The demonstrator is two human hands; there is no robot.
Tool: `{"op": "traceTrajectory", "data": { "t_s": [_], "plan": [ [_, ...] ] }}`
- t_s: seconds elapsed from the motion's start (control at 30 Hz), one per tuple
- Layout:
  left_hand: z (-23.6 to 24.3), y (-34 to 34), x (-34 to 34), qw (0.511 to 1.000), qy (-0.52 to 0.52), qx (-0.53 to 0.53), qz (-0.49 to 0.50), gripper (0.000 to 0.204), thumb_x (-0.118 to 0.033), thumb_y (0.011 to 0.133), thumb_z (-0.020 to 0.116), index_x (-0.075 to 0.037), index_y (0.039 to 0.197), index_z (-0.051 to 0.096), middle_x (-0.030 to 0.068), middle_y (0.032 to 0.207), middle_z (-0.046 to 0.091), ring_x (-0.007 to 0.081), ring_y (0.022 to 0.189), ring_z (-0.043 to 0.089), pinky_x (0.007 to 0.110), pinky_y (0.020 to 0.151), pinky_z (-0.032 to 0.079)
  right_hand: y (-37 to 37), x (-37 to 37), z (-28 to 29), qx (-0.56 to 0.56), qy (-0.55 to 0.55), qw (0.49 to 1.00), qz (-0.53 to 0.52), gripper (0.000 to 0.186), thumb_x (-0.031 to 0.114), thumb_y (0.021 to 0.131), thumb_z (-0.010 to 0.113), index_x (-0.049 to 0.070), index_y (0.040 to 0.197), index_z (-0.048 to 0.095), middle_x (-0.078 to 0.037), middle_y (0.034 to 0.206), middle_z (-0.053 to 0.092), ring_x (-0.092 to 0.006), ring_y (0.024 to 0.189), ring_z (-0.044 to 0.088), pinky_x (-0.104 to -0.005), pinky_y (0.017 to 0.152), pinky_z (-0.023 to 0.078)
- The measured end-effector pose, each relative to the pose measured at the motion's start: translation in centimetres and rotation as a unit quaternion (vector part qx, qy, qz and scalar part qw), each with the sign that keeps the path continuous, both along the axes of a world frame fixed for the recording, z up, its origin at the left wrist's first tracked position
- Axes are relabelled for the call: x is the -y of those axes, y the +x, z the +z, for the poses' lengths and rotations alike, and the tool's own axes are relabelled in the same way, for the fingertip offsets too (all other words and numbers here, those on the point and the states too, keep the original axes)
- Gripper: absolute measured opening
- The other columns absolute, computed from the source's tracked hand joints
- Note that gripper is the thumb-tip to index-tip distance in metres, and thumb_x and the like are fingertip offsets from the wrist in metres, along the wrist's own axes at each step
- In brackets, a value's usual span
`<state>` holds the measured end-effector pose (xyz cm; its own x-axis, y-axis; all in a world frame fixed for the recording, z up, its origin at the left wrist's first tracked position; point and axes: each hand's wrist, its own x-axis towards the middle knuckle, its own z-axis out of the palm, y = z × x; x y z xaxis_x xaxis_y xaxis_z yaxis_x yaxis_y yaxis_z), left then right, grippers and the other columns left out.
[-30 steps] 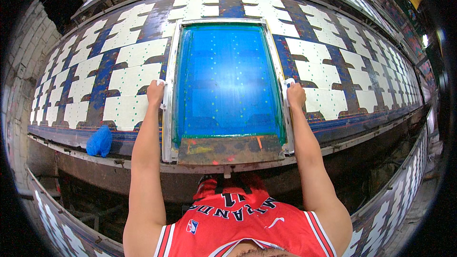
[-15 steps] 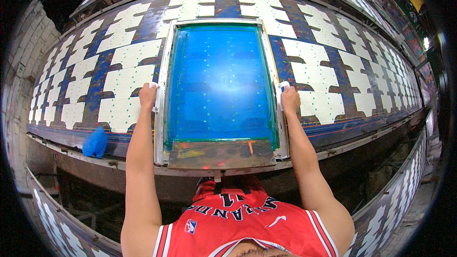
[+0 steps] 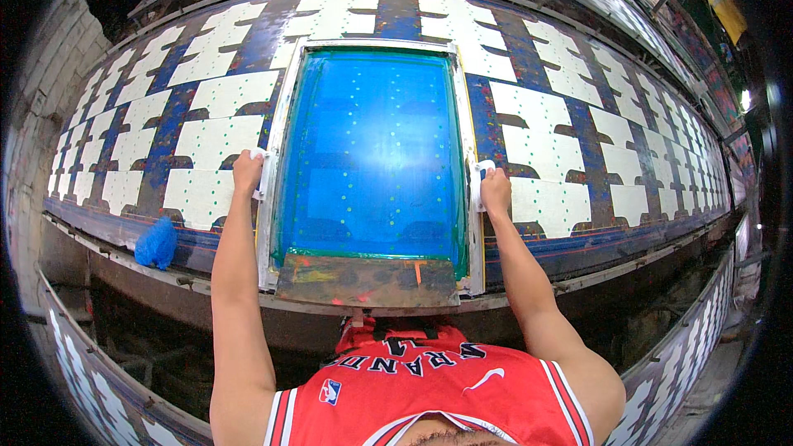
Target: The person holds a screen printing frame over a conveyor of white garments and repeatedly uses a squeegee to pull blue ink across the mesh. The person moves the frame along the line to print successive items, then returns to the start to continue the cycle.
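A large rectangular screen-printing frame [image 3: 285,99], with a pale rim and blue mesh, lies over the long table in front of me. My left hand [image 3: 247,172] is closed around a white handle [image 3: 261,167] on the frame's left side. On the opposite side, my right hand [image 3: 496,192] grips a matching white handle [image 3: 480,182]. Small green dots show through the blue mesh [image 3: 372,165]. Across the near end of the frame is a paint-stained board [image 3: 368,283]. White cut pieces [image 3: 235,92] with green dots lie under and around the frame.
The long paint-spotted table [image 3: 176,136] carries rows of more white pieces [image 3: 529,107] on both sides. A crumpled blue plastic bundle [image 3: 155,244] sits at its near left edge. Beyond is another table with white pieces, and a block wall [image 3: 58,58] stands at left.
The whole view has shifted slightly, with the frame and both hands appearing a little lower and further left. Both hands keep their hold on the handles.
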<state>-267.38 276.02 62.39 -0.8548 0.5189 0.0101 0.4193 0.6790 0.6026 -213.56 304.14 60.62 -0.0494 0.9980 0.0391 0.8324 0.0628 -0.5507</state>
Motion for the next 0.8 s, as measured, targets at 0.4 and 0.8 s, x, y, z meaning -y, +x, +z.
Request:
{"op": "traceTrajectory", "data": {
  "t_s": [0.4, 0.8],
  "plan": [
    [0.8, 1.0, 0.3, 0.999, -0.007, -0.039, -0.011, 0.042, -0.033, 0.092, 0.062, 0.006, 0.106, 0.063, 0.0329, 0.106, 0.067, 0.0477, 0.103, 0.064, 0.051, 0.089, 0.049, 0.1, 0.1, -0.8, 0.026, 0.019, 0.999, 0.006, 0.039, 0.034, 0.102, 0.044, 0.0, 0.105, 0.061, -0.031, 0.094, 0.068, -0.0516, 0.092, 0.065, -0.06, 0.08, 0.049],
    [-2.4, -2.5, 0.1, 0.997, 0.045, 0.043, -0.04, 0.043, -0.031, 0.09, 0.064, 0.008, 0.106, 0.063, 0.0331, 0.108, 0.067, 0.0469, 0.105, 0.064, 0.048, 0.091, 0.049, -1.1, 11.8, 6.8, -0.055, 0.125, 0.966, 0.219, 0.04, 0.019, 0.09, 0.067, -0.006, 0.12, 0.06, -0.026, 0.121, 0.061, -0.0412, 0.117, 0.057, -0.0482, 0.1, 0.046]
  ]
}}
